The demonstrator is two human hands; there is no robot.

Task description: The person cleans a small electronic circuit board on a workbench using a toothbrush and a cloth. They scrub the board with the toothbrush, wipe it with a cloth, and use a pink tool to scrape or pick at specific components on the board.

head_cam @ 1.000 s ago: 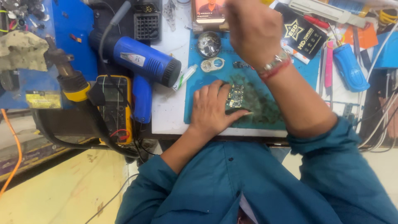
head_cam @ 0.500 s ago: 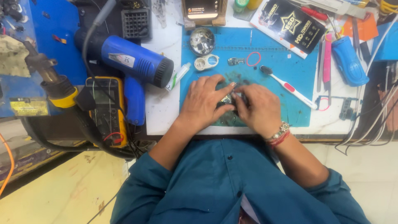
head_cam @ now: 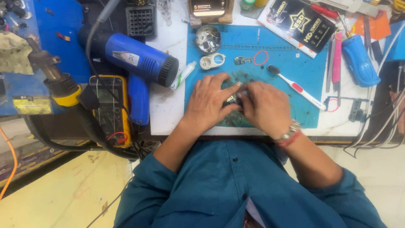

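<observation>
On the blue rubbery work mat (head_cam: 295,69), near its front edge, both hands meet over a small dark component (head_cam: 234,99) that shows only as a sliver between them, so its exact kind cannot be told. The left hand (head_cam: 209,103) lies palm down with its fingers curled in and the forefinger stretched to pinch the piece; the right hand (head_cam: 263,107) closes its fingertips on the same piece from the other side, a beaded band and a metal watch at its wrist. The mat around them is smudged with dark grime. Just beyond the hands lie a white toothbrush with a red grip (head_cam: 295,86), a thin red rubber ring (head_cam: 260,58), a small clear oval case (head_cam: 212,61) and a round shiny metal dish (head_cam: 208,39) of tiny parts. Left of the mat, on the white tabletop, rests a bulky blue plastic heat gun (head_cam: 139,63) with a black ribbed nozzle, touching a yellow-cased multimeter (head_cam: 109,112). At the far right lies a smooth blue cylindrical tool (head_cam: 359,61) beside pink tweezers (head_cam: 336,63). A glossy black packet (head_cam: 297,23) sits at the mat's far corner. Teal cotton sleeves cover both arms.
</observation>
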